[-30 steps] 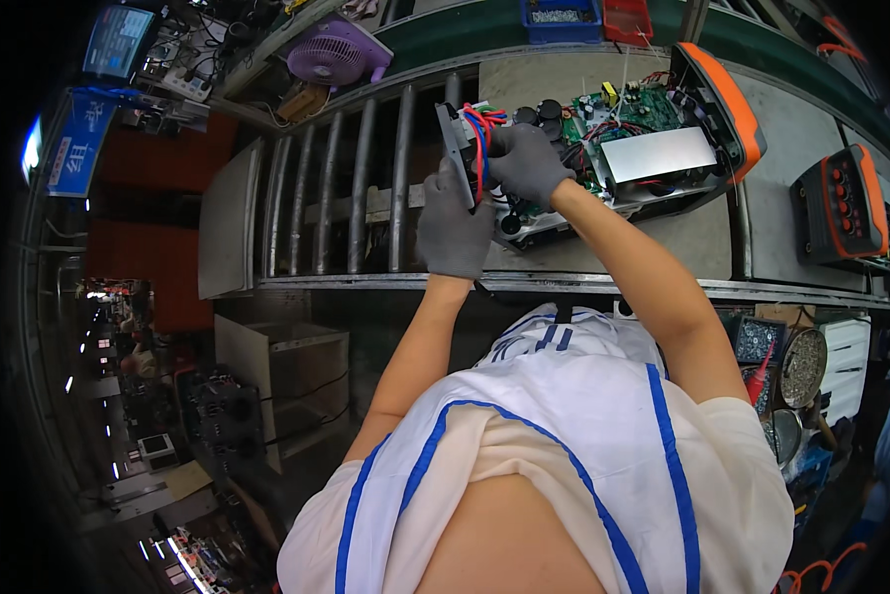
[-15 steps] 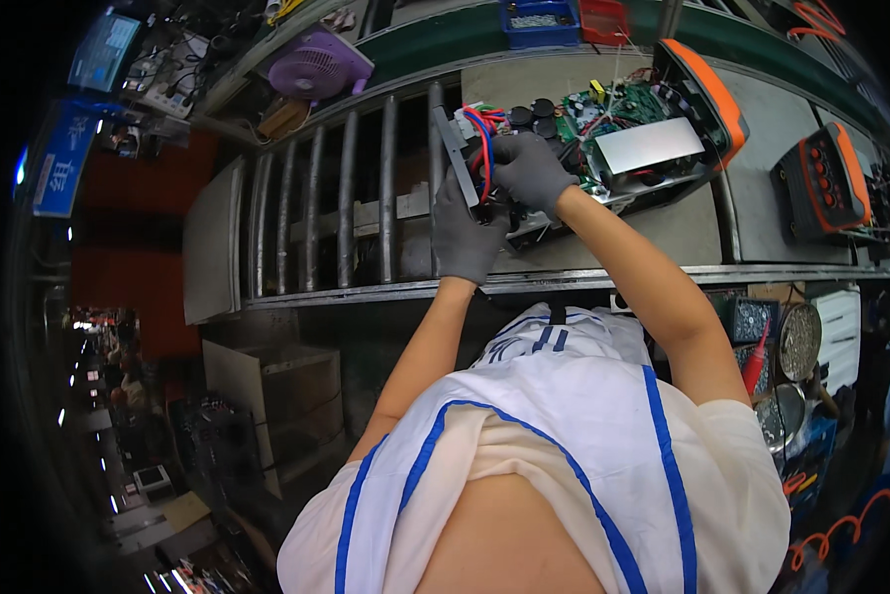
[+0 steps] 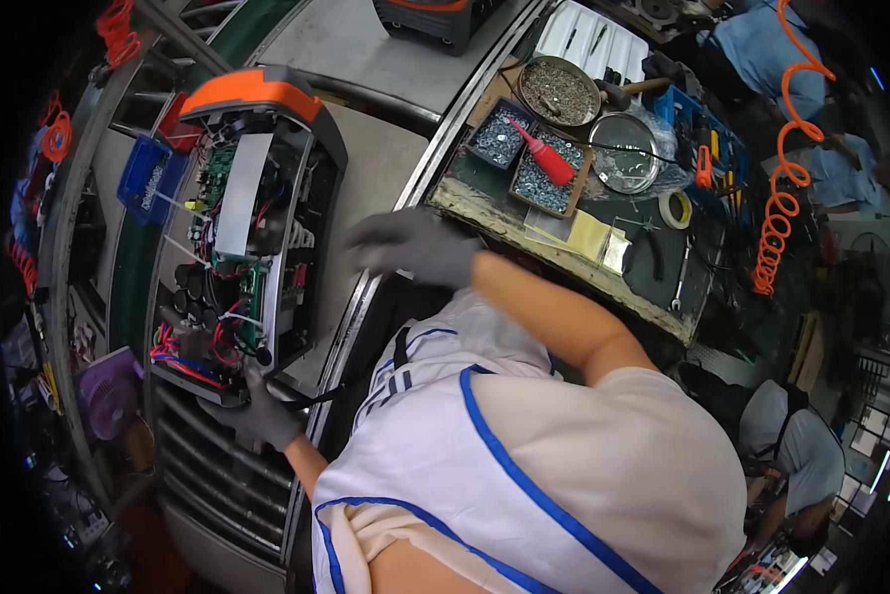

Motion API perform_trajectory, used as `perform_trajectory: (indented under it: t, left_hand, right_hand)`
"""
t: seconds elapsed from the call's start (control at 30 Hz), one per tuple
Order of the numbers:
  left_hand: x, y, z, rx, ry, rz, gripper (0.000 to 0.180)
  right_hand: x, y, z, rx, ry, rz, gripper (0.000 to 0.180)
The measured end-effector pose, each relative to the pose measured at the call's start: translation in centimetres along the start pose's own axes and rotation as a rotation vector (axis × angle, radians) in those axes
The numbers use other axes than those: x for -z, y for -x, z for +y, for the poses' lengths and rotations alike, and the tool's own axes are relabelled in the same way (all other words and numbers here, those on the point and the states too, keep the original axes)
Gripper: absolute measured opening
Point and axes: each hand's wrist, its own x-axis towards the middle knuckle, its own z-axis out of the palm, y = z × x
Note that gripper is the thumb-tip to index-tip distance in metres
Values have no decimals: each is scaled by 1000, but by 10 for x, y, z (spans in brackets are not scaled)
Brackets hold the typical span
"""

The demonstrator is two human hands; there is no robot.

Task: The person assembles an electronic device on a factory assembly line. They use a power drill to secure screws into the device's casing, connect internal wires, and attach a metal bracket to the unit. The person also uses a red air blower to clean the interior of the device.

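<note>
An opened machine [image 3: 236, 213] with an orange-and-black end cover lies on the conveyor, its green circuit boards, black capacitors and a long pale metal plate exposed. Red and blue wires [image 3: 182, 364] bunch at its near end, beside a flat end panel [image 3: 199, 384]. My left hand [image 3: 260, 412], in a grey glove, grips that panel at its corner, thumb on top and fingers round the outside. My right hand [image 3: 410, 247], also gloved, is blurred in the air over the conveyor's edge rail, right of the machine. Its fingers stretch out, with nothing seen in them.
On the bench at right stand trays of small metal fasteners [image 3: 497, 134], a round dish of screws [image 3: 559, 91], a red bottle [image 3: 549, 160], a tape roll [image 3: 675, 209] and a wrench [image 3: 681, 275]. An orange coiled hose [image 3: 777, 213] hangs beyond. Conveyor rollers [image 3: 222, 475] lie near my left hand.
My view has swung right, bringing the bench into sight. My right hand has left the wires and moved right, away from the machine. My left hand remains at the end panel.
</note>
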Motion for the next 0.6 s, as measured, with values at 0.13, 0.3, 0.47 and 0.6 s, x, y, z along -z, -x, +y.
perform_trajectory:
  t: [0.13,0.3,0.47,0.6]
  left_hand:
    - [-3,44,-17,-161,70,202,65]
    - [-75,93,58,-419,104,-888,31]
    - [-214,156,196,-939,282,-1336,16]
    - [-296,232,243,-1342,-84,-1476,17]
  right_hand:
    - [139,75,-5,-197,320,553,35]
    - [262,135,-9,-248,521,909,31]
    - [302,105,9,-290,1100,689,41]
    - [285,73,16,-320,1541,338,58]
